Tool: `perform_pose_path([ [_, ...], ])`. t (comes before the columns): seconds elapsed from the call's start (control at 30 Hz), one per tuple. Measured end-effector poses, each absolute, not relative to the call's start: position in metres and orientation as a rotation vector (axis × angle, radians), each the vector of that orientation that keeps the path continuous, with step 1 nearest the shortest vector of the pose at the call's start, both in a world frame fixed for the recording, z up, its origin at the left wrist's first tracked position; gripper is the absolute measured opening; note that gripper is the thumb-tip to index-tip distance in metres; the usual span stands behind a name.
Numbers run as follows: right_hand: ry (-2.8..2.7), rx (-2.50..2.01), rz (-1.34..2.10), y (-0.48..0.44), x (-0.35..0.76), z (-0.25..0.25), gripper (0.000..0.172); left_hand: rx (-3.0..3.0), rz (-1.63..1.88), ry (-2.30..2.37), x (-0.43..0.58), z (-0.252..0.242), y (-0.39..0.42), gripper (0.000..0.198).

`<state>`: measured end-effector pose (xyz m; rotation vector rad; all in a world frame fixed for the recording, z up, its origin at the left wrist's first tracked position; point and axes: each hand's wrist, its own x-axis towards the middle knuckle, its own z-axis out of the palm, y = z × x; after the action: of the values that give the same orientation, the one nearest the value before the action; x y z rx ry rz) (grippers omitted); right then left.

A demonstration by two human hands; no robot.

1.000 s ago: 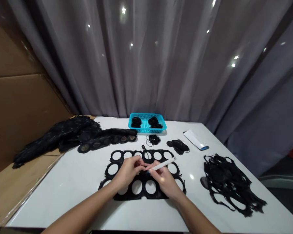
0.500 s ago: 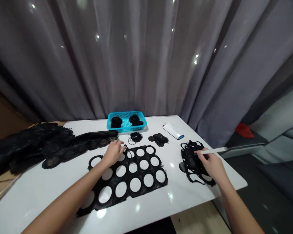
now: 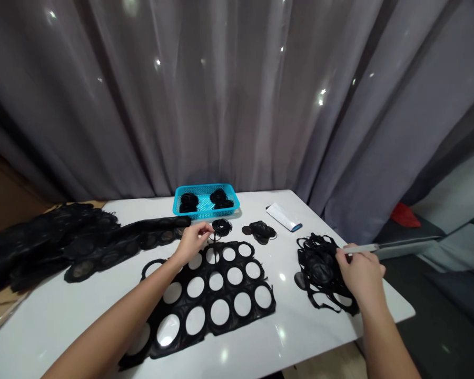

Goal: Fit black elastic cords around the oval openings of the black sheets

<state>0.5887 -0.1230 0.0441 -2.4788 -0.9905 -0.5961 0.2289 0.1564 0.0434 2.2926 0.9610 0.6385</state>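
A black sheet with round cut-out holes [image 3: 217,292] lies flat on the white table [image 3: 260,347]. My left hand [image 3: 191,242] is at its far edge, fingers pinching a thin black strand close to a small coil of black thread [image 3: 221,227]. My right hand [image 3: 361,273] grips a white pen-like tool [image 3: 359,248] and rests on a tangled pile of black cut scraps [image 3: 319,266] at the table's right side.
A blue basket [image 3: 205,200] with black round pieces stands at the back. A few black discs [image 3: 259,230] and a white flat object with a blue end [image 3: 284,217] lie nearby. Black fabric [image 3: 63,245] is heaped at the left. Grey curtains hang behind.
My hands parted from the sheet's middle: the right carried the white tool over to the scrap pile, the left went to the sheet's far edge. The view swung right.
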Motion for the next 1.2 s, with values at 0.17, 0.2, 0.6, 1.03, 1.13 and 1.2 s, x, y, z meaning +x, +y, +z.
perform_pose_path([
  [0.17, -1.061, -2.010, -0.329, -0.109, 0.564, 0.061, 0.036, 2.442, 0.747, 1.014, 0.217, 0.038, 0.146, 0.020],
  [0.2, -1.061, -1.931, -0.192, -0.104, 0.557, 0.063, 0.034, 2.478, 0.738, 1.041, 0.213, 0.036, 0.145, 0.019],
  [0.6, -1.337, -1.445, 0.894, -0.003, 0.476, 0.031, 0.017, 2.965, 0.537, 0.650, 0.255, 0.009, 0.052, 0.044],
  [1.03, -1.467, -1.445, 0.938, 0.010, 0.480, 0.025, 0.017, 2.954, 0.359, 0.580, 0.257, -0.002, 0.027, 0.059],
  [1.13, -1.516, -1.474, 0.884, 0.011, 0.481, 0.026, 0.018, 2.962, 0.346, 0.583, 0.257, -0.001, 0.026, 0.060],
  [1.2, -1.560, -1.491, 0.833, 0.010, 0.481, 0.026, 0.017, 2.966, 0.334, 0.585, 0.257, -0.001, 0.026, 0.059],
])
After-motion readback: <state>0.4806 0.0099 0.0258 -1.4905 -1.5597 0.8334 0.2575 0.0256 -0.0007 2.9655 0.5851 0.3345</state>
